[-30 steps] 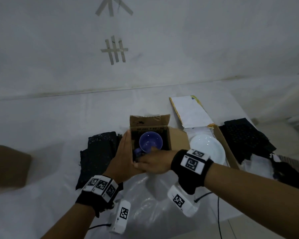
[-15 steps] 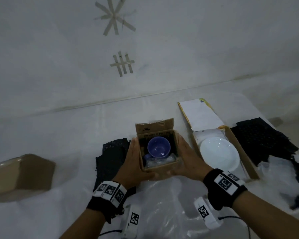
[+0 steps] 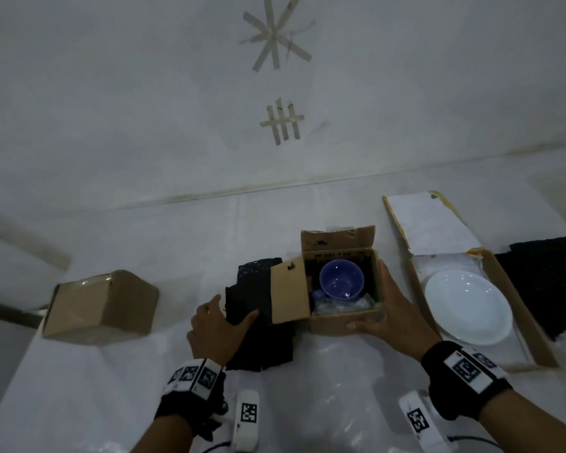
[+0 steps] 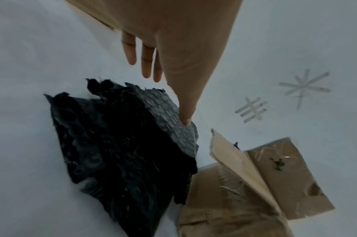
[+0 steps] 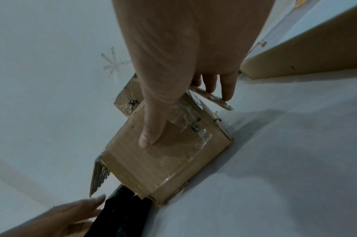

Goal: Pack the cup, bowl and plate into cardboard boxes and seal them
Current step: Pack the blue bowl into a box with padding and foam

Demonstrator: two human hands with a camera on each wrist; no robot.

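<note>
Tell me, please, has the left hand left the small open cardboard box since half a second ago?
Yes: the left hand has moved off the small open cardboard box, leftwards onto the black padding.

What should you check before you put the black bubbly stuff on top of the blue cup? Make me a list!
1. Cup sits inside the small box, mouth up: ok.
2. Right hand steadies the box, thumb on its front wall, fingers along its right side: ok.
3. Left hand rests on the black bubble wrap with straight fingers, no grip on it yet: not ok.
4. Box top is free, left flap and back flap folded out: ok.
5. Clear padding shows beside the cup; whether any lies under it: cannot tell.
6. Tape for sealing within reach: cannot tell, none shows.
</note>
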